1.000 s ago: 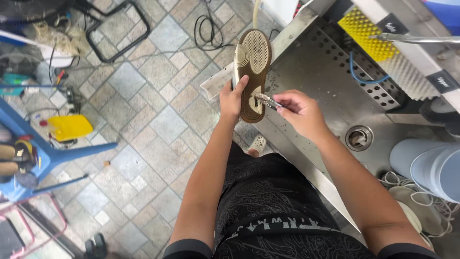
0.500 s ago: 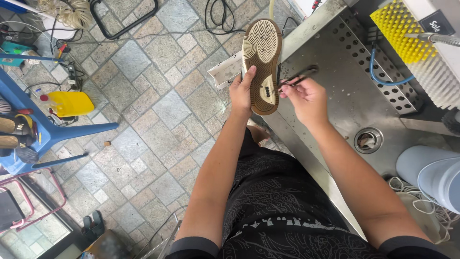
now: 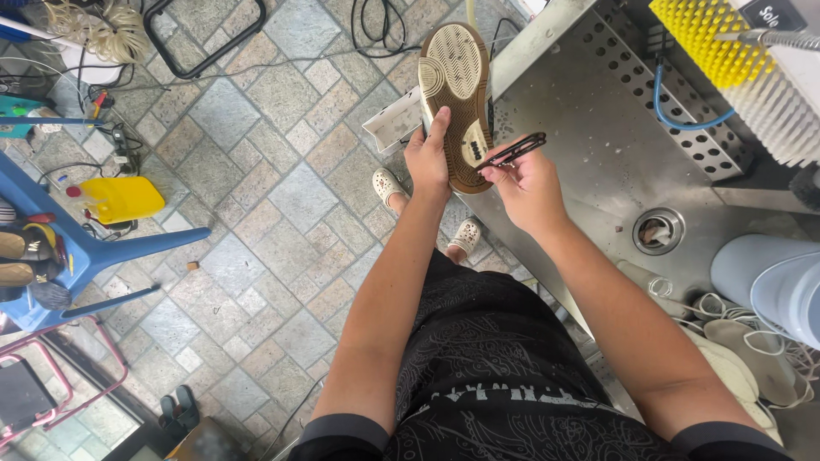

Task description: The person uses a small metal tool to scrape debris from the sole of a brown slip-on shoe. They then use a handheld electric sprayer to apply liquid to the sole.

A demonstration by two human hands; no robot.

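- Shoe (image 3: pixel 457 85) was held sole-up, tan outsole facing the camera, toe pointing away from the person, just off the near-left edge of the steel counter (image 3: pixel 598 162) and above the tiled floor (image 3: pixel 256 213).
- Left hand (image 3: pixel 427 162) was closed around the heel end of the shoe, thumb lying up along the sole's left side.
- Right hand (image 3: pixel 530 183) sat just right of the shoe's heel, fingers pinched shut on a thin black tool (image 3: pixel 512 151); the tool's tip met the sole near the heel. Its kind could not be told.
- Counter carried a round drain (image 3: pixel 658 230) right of the right hand, with a small dark object in it, too small to identify.
- Perforated steel wall (image 3: pixel 666 111) ran along the counter's far side, a blue hose (image 3: pixel 675 111) lying against it.
- Yellow bristle brush (image 3: pixel 705 43) stood at the far-right corner, white bristles beside it.
- Pale grey bucket (image 3: pixel 769 282) stood at the counter's right edge; contents not visible.
- White laces and pale insoles (image 3: pixel 743 350) lay below the bucket at the near-right.
- On the floor well left of the shoe: a yellow jug (image 3: pixel 124 198) and a blue plastic chair (image 3: pixel 77 256).
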